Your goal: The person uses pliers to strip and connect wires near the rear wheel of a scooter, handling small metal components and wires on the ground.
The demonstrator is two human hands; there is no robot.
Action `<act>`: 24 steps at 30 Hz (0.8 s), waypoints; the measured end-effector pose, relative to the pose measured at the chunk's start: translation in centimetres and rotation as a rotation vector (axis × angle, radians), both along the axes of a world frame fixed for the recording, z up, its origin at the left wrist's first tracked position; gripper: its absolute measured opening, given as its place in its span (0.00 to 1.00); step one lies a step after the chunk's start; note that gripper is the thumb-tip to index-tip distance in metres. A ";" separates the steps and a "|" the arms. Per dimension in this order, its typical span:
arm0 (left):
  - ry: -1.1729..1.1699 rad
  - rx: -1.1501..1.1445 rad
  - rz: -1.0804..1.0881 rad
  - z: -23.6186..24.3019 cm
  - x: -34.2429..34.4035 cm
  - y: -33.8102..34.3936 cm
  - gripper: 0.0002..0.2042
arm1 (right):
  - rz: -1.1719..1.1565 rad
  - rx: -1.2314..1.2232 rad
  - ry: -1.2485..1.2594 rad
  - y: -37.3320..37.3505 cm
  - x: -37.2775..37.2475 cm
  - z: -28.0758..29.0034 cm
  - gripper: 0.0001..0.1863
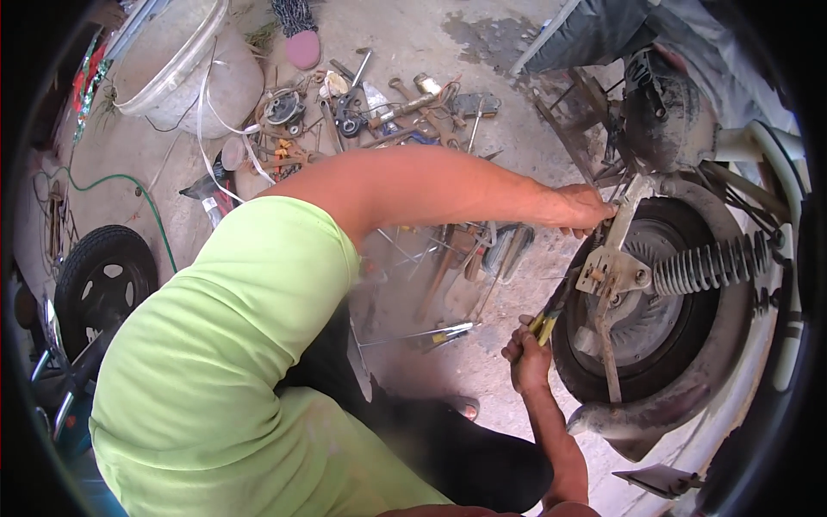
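My left hand [582, 208] reaches across to a scooter's wheel assembly, fingers curled beside a dirty metal arm [631, 202]; what they hold is unclear. Lower down, my right hand [530, 362] grips yellow-handled pliers [543, 324], their dark end near a bolted bracket [594, 271]. Behind the bracket sit a black-tired wheel [655, 340] with a grey hub and a curved, dusty fender [706, 379]. A coil-spring shock absorber [706, 269] extends rightward from the bracket. My lime-green shirt and bent left arm hide part of the floor.
Scattered wrenches and parts [396, 112] cover the concrete beyond my arm. A white bucket [185, 86] stands upper left, near a green hose [129, 196] and a spare wheel [103, 258]. More rods [413, 336] lie beside my leg. Grey sheeting [672, 34] hangs at upper right.
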State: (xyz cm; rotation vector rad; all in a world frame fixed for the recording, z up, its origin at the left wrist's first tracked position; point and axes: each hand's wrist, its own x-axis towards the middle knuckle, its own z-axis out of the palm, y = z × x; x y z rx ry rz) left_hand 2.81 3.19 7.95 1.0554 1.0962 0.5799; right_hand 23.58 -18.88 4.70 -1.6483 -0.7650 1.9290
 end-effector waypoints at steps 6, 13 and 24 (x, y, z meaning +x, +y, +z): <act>0.470 0.523 0.290 0.7 -0.6 0.7 0.23 | -0.029 0.152 0.124 0.6 -0.1 -4.8 0.17; 0.536 0.989 0.193 6.7 1.5 -1.7 0.19 | -0.022 0.089 0.119 0.8 0.4 -3.1 0.17; 0.586 1.524 -0.102 3.3 2.0 0.6 0.14 | -0.033 -0.015 0.259 0.9 0.8 -1.2 0.15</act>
